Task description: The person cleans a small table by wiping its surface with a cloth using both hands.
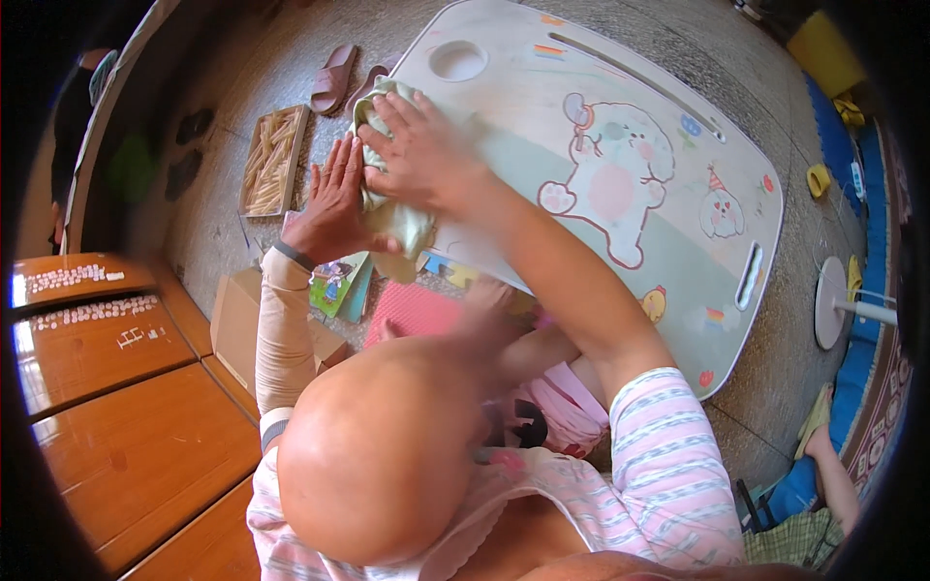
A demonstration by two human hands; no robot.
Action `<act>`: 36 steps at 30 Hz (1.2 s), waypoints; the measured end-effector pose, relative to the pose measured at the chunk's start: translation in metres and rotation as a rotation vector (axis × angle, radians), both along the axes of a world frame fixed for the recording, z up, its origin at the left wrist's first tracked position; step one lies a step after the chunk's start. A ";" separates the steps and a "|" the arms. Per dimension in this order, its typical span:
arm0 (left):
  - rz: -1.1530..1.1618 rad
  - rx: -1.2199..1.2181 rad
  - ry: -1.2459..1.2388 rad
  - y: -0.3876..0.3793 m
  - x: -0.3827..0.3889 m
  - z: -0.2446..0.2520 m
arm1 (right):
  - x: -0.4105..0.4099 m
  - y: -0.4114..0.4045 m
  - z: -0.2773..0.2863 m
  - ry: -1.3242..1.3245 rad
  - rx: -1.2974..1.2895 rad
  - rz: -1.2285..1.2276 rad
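Note:
A pale green cloth (399,229) is bunched over the left edge of a low folding table (508,109) printed with a cartoon puppy. My right hand (414,156) lies on top of the cloth, fingers spread and pressing it. Against the cloth's near left side is my left hand (330,203), fingers pointing away from me and the thumb laid across the fabric. A beige sleeve with a dark cuff covers the left forearm. The tabletop has a round cup recess (458,60) just beyond the cloth.
An open box of thin tan sticks (273,161) and mauve slippers (335,80) lie left of the table. Nearer are picture books (338,283), a cardboard box (236,323) and a pink foam mat (414,309). Another person's leg (835,472) shows at right, a white stand base (830,301) beyond.

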State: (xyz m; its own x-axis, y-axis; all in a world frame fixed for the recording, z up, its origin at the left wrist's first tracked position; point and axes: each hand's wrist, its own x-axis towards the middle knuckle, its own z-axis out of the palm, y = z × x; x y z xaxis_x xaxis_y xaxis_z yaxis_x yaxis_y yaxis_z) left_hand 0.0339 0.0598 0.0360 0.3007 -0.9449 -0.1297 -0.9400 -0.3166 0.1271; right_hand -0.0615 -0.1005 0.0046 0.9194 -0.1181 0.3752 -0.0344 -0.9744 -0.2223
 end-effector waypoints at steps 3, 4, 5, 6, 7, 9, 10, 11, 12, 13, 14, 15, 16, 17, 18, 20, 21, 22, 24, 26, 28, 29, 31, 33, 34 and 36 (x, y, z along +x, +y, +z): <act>0.011 0.007 -0.041 -0.017 -0.003 -0.008 | -0.006 -0.001 -0.002 0.040 -0.022 -0.135; -0.013 -0.015 -0.045 -0.025 -0.009 -0.007 | -0.012 -0.006 -0.003 0.057 -0.020 -0.161; -0.039 -0.021 -0.045 -0.035 -0.016 -0.009 | -0.021 -0.012 -0.005 0.057 -0.025 -0.188; -0.061 -0.066 -0.034 -0.044 -0.024 -0.013 | -0.031 -0.019 -0.007 0.019 0.009 -0.214; -0.086 -0.111 -0.021 -0.054 -0.033 -0.017 | -0.044 -0.025 -0.010 -0.019 0.042 -0.243; -0.187 -0.207 -0.060 -0.072 -0.055 -0.025 | -0.074 -0.040 -0.013 -0.036 0.008 -0.299; -0.225 -0.230 -0.043 -0.081 -0.067 -0.026 | -0.091 -0.046 -0.012 -0.018 0.002 -0.320; -0.263 -0.253 -0.024 -0.090 -0.081 -0.027 | -0.110 -0.051 -0.011 0.002 -0.004 -0.342; -0.285 -0.261 -0.016 -0.098 -0.092 -0.028 | -0.129 -0.054 -0.005 0.010 -0.008 -0.383; -0.362 -0.317 -0.033 -0.110 -0.106 -0.032 | -0.149 -0.060 -0.008 0.019 -0.018 -0.414; -0.438 -0.374 -0.048 -0.122 -0.120 -0.035 | -0.170 -0.066 -0.010 0.004 -0.062 -0.462; -0.467 -0.385 -0.033 -0.134 -0.136 -0.034 | -0.190 -0.070 -0.010 -0.010 -0.105 -0.510; -0.519 -0.422 -0.009 -0.144 -0.150 -0.034 | -0.207 -0.071 -0.009 0.019 -0.076 -0.561; -0.568 -0.459 0.015 -0.152 -0.164 -0.033 | -0.225 -0.073 -0.007 0.028 -0.082 -0.582; -0.625 -0.497 -0.001 -0.161 -0.179 -0.031 | -0.242 -0.075 -0.002 0.111 -0.059 -0.637; -0.693 -0.430 0.072 -0.179 -0.211 -0.015 | -0.277 -0.080 0.004 0.237 -0.029 -0.744; -0.747 -0.356 0.137 -0.187 -0.228 -0.011 | -0.295 -0.079 0.009 0.290 -0.008 -0.803; -0.776 -0.374 0.112 -0.192 -0.240 -0.016 | -0.310 -0.079 0.008 0.268 0.000 -0.841; -0.836 -0.411 0.052 -0.199 -0.269 -0.028 | -0.342 -0.076 0.003 0.253 0.000 -0.884; -0.889 -0.461 0.124 -0.202 -0.288 -0.036 | -0.364 -0.069 0.000 0.244 -0.035 -0.945; -0.931 -0.459 0.161 -0.199 -0.303 -0.035 | -0.384 -0.057 -0.005 0.225 -0.026 -0.973; -0.960 -0.456 0.178 -0.192 -0.308 -0.033 | -0.392 -0.050 -0.007 0.200 -0.010 -0.997; -0.985 -0.451 0.192 -0.178 -0.310 -0.032 | -0.396 -0.031 -0.006 0.168 -0.005 -0.986; -1.048 -0.532 0.184 -0.167 -0.311 -0.037 | -0.397 -0.011 -0.003 0.111 -0.005 -1.006; -1.030 -0.607 0.097 -0.163 -0.311 -0.045 | -0.394 -0.001 -0.003 0.128 -0.033 -1.016; -1.065 -0.586 0.134 -0.156 -0.304 -0.052 | -0.386 0.015 0.000 0.141 -0.041 -1.039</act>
